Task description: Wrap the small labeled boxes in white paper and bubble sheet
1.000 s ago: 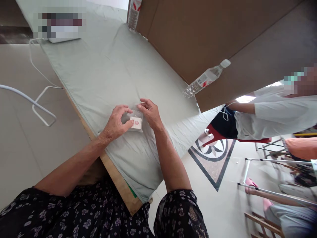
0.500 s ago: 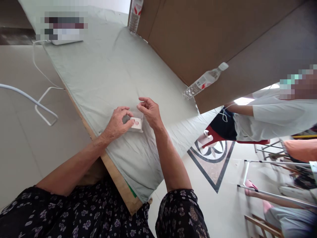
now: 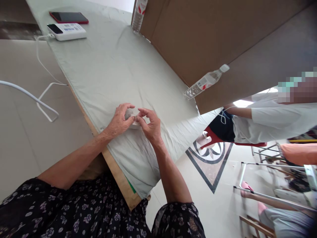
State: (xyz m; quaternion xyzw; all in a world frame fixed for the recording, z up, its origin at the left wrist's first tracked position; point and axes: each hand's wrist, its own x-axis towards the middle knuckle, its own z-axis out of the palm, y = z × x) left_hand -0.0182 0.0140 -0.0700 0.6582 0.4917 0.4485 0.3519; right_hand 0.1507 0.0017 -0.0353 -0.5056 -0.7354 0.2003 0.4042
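A small white box lies at the near part of the table, mostly covered by my fingers. My left hand is curled around its left side, thumb on the top. From the right, my right hand meets it, thumb and fingertips pinched together at the top edge close to the left thumb. Something greyish and clear, like a plastic wrapper, shows between the left thumb and index finger. What exactly the right fingertips pinch is hard to make out.
A pale green cloth covers the table. Far left are a phone and a white power bank with a cable. Two bottles stand against a brown cardboard panel. Beyond it, a person in a white shirt sits.
My right hand has come down and left onto the small white box, its fingers now pinched at the top. The box's red-printed face, visible before, is now covered. My left hand stays around it.
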